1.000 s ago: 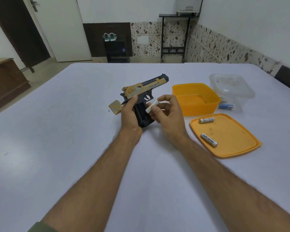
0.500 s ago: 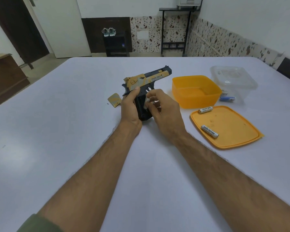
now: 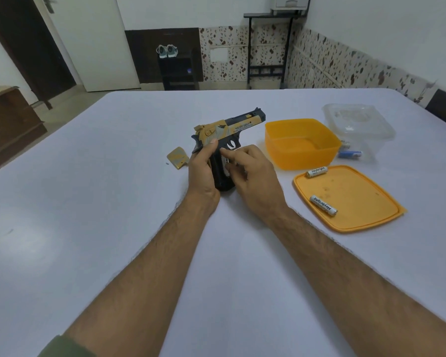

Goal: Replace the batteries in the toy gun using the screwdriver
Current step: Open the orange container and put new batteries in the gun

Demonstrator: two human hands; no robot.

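Head view: toy gun (image 3: 229, 130), hard plastic, gold slide on black frame, held over the white table (image 3: 88, 228). Left hand (image 3: 202, 171) wraps the grip; right hand (image 3: 252, 173) pinches a white battery (image 3: 226, 163) at the grip's open side, fingers partly hiding it. Barrel axis points far-right. Gold cover plate (image 3: 178, 158) lies left. Two loose batteries (image 3: 323, 206) sit on the orange lid (image 3: 358, 202), glossy orange tub (image 3: 303, 144) behind.

"Heybright" stands on both batteries (image 3: 316, 172) (image 3: 323, 205); "DESERT EAGLE" on the toy gun (image 3: 240, 126).

White table (image 3: 88, 202) bears orange tub (image 3: 301, 153), lid (image 3: 358, 212), clear box (image 3: 358, 124)
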